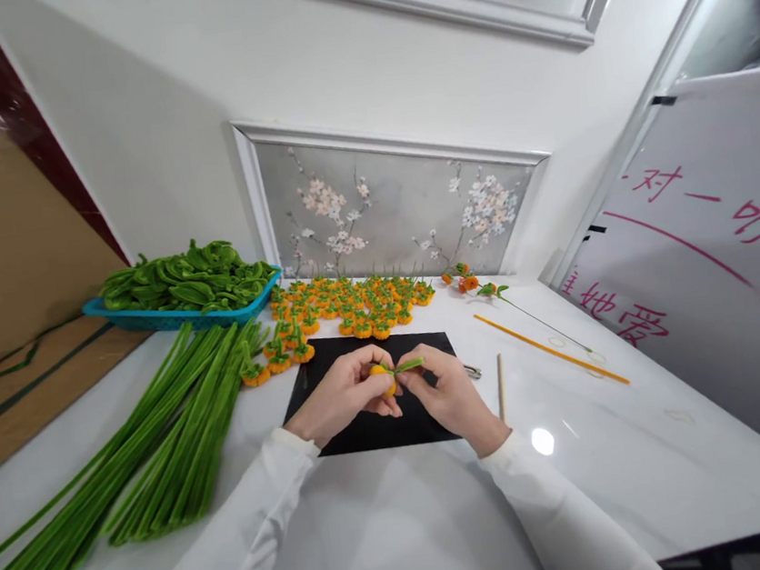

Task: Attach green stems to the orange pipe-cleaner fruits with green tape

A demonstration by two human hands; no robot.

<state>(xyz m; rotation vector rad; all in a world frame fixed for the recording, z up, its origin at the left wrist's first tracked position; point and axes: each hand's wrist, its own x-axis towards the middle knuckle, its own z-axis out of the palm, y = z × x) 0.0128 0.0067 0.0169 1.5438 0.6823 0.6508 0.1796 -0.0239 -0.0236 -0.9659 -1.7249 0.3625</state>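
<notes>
Left sleeve (243,529): long, plain white, creased along the forearm, lower left of the frame
Right sleeve (563,511): long, plain white, smoother, lower right
Cuffs (499,450): off-white, close around both wrists
Left hand (338,398): bare
Right hand (451,396): bare

Tabletop (645,447) glossy white — mat (341,427) smooth black.

Bright green was shown by the stems (184,435), blue by the tray (171,319), orange and green by the small pumpkins (362,324), black by the mat (396,429); the panel (398,201) was patterned with pale blossoms on grey.
</notes>
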